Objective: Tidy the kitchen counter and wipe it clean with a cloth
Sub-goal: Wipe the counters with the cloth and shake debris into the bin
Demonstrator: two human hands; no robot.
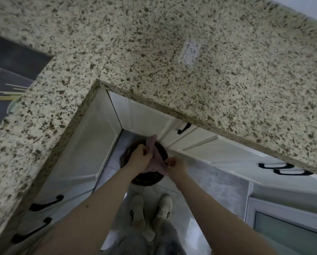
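Holding a pale pink, crumpled cloth (154, 159) low in the inside corner of the L-shaped, speckled beige granite counter (172, 52), over a dark round bin (144, 178) standing on the grey tiled floor (214, 183). Left hand (138, 157) curled around the upper part of the cloth, fingers closed on the fabric, one loose end poking up above the knuckles. Right hand (177, 167) pinching the lower, right-hand end of the same cloth between thumb and curled fingers. Cloth stretched between the two hands, hanging below counter level and well apart from the counter surface. Both forearms bare, reaching forward and down from the bottom of the view. Pale sneakers (150, 208) and grey trousers visible directly beneath the arms, just behind the bin. White cabinet fronts (91, 144) with black curved handles (184, 128) lining both sides of the corner under the counter edge. Faint pale rectangular patch (190, 51) on the granite, too blurred to identify. At far left, beyond the counter edge, a clear container (6, 80) and thin pale yellow sticks (12, 92), partly hidden.
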